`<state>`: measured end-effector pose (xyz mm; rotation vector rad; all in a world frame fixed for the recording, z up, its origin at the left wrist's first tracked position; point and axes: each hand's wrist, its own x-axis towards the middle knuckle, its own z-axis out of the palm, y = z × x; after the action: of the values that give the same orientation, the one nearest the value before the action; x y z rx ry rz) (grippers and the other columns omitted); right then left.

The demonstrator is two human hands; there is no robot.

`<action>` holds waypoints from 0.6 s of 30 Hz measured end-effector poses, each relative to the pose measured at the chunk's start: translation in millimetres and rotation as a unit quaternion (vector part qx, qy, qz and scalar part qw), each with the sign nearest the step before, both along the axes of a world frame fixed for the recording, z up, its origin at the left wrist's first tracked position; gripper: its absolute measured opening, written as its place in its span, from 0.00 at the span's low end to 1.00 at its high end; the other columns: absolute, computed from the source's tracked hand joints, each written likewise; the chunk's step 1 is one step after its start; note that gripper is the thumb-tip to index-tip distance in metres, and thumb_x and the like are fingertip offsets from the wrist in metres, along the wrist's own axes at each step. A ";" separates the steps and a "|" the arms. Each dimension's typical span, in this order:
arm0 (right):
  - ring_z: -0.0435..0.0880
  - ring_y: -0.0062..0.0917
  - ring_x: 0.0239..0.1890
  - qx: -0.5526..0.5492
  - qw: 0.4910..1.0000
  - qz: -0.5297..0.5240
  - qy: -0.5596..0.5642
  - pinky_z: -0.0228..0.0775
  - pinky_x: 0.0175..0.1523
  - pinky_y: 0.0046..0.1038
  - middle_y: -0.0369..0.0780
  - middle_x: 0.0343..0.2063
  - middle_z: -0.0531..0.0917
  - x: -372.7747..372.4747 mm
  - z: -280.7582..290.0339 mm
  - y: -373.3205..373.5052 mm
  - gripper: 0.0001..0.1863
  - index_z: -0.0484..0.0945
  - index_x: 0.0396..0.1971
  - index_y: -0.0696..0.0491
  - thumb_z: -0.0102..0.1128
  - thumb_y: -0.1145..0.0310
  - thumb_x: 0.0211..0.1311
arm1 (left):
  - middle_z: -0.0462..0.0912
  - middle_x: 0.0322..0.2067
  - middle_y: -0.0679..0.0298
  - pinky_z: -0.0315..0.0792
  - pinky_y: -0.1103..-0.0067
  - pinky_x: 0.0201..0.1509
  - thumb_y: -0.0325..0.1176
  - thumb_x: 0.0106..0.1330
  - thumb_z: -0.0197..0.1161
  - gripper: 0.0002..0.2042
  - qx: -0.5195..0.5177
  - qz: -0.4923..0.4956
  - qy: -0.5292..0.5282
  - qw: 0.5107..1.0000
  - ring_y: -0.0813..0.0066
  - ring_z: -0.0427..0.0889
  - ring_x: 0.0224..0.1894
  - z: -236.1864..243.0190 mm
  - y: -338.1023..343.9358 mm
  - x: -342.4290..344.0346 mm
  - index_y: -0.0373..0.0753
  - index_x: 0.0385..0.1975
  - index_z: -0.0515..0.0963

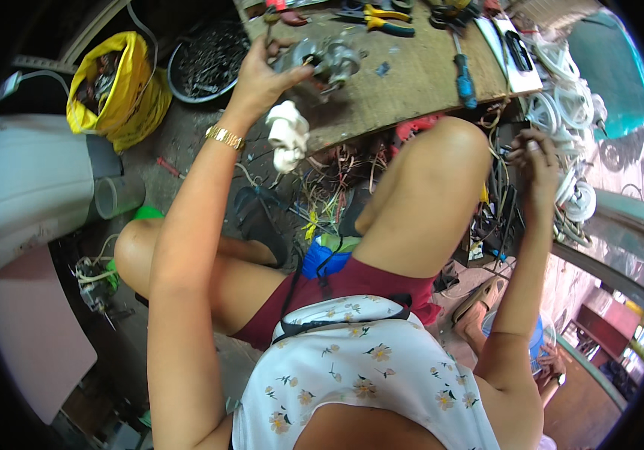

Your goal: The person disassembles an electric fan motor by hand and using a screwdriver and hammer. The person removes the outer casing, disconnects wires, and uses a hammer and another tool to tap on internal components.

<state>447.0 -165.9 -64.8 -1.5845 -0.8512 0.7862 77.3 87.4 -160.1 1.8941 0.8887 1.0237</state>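
Note:
My left hand [266, 79], with a gold-coloured watch band on its wrist, is closed on a grey metal part like a small electric motor [331, 61] above the near left side of the wooden work surface [419, 71]. Motion blurs the part's outline. Just below it is a white, lumpy object [287, 136] by the table's edge; whether it is joined to the metal part cannot be told. Far off to the right, my right hand [536, 161] is raised beside my knee, its fingers loosely bent and apart, close to white coiled cords [569, 105].
Pliers [389, 21] and a blue-handled screwdriver [463, 79] lie on the work surface. At left are a basin of dark metal pieces [209, 64], a yellow bag [116, 90] and a grey bin [33, 180]. Loose wires [329, 187] cover the floor; another person's hand [552, 365] shows lower right.

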 end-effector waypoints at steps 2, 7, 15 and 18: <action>0.78 0.17 0.29 -0.089 0.989 -0.076 -0.091 0.69 0.38 0.18 0.37 0.33 0.80 13.2 -58.8 -34.3 0.07 0.77 0.37 0.57 0.53 0.71 0.64 | 0.78 0.44 0.59 0.68 0.75 0.55 0.43 0.48 0.77 0.34 -0.026 -0.015 -0.027 0.999 0.69 0.76 0.47 -7.1 -6.3 8.9 0.32 0.52 0.71; 0.67 0.49 0.60 -0.181 0.897 0.072 -0.397 0.62 0.60 0.46 0.53 0.59 0.68 -57.7 -251.1 -165.6 0.33 0.67 0.60 0.53 0.60 0.72 0.49 | 0.74 0.45 0.64 0.60 0.76 0.62 0.42 0.48 0.74 0.32 -0.077 -0.020 0.020 0.997 0.71 0.69 0.52 -16.8 0.1 -5.1 0.34 0.52 0.73; 0.49 0.45 0.73 -0.383 0.704 0.331 -0.499 0.61 0.54 0.69 0.44 0.70 0.55 -152.1 -362.7 -301.4 0.26 0.64 0.65 0.32 0.45 0.54 0.66 | 0.72 0.47 0.65 0.69 0.77 0.58 0.51 0.53 0.74 0.38 -0.137 -0.064 0.002 0.988 0.74 0.72 0.51 -17.1 13.9 -19.1 0.31 0.56 0.67; 0.50 0.42 0.72 -0.399 0.728 0.310 -0.463 0.65 0.52 0.65 0.42 0.67 0.60 -141.4 -362.6 -299.8 0.24 0.69 0.62 0.32 0.45 0.54 0.66 | 0.72 0.48 0.64 0.62 0.77 0.63 0.52 0.49 0.76 0.41 -0.184 -0.055 0.011 0.981 0.74 0.71 0.53 -4.2 -2.5 6.9 0.31 0.57 0.66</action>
<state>305.6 -465.8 -427.5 -2.5902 -2.0454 0.8530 84.2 84.9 -164.3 1.6233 0.9067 0.7159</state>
